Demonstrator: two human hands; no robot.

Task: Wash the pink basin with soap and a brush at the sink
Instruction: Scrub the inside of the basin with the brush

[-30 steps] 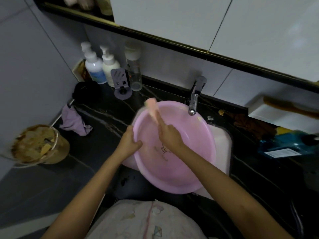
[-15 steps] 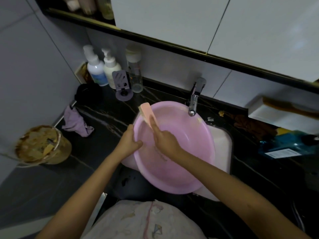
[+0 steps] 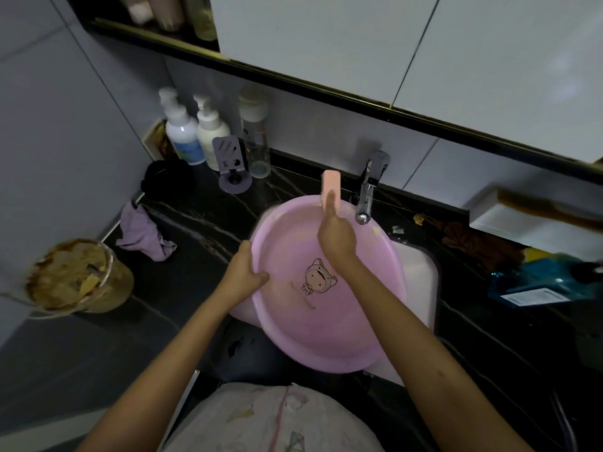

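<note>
The pink basin [image 3: 355, 321] rests tilted in the white sink [image 3: 421, 282], with a cartoon figure printed on its bottom. My left hand [image 3: 243, 277] grips the basin's left rim. My right hand [image 3: 336, 238] is inside the basin near its far rim and holds a peach-pink brush [image 3: 330, 187], whose end sticks up past the rim. The chrome tap [image 3: 368, 190] stands just right of the brush. No water stream is visible.
Two pump bottles [image 3: 195, 135], a clear bottle [image 3: 256, 138] and a purple holder [image 3: 230, 164] stand at the back left. A purple cloth [image 3: 143, 233] and a dirty round container [image 3: 78, 275] lie left. A white box [image 3: 522, 220] and blue items [image 3: 548, 282] sit right.
My right hand has moved the brush from the basin's upper left rim to the far rim by the tap. The cartoon print is now uncovered. My left hand keeps its grip on the rim.
</note>
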